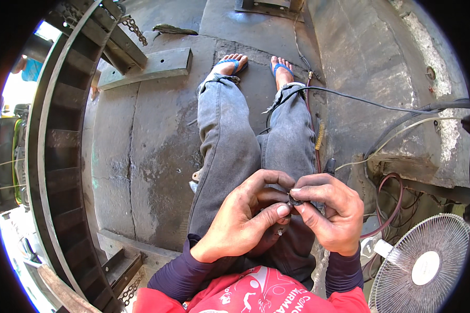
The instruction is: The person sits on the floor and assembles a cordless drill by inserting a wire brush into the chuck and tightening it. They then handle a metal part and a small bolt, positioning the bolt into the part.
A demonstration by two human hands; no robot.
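Above my lap, both hands meet at a small, dark, blackened piece (294, 201), too small and too covered to name. My left hand (248, 216) is closed, its thumb and curled fingers pinching from the left side. From the right, my right hand (333, 213) grips the same piece between thumb and fingertips. Below the left thumb shows a small pale tip (280, 232); I cannot tell whether it belongs to the dark piece. Both hands are smudged with dark grime.
A ladder-like steel frame (62, 138) rises at the left, near a flat metal bar (164, 67) and a chain (134, 30). Cables (381, 103) and a reddish hose (397, 208) run along the right. A white fan (425, 268) stands at lower right. A wire brush (320, 136) lies beside my leg.
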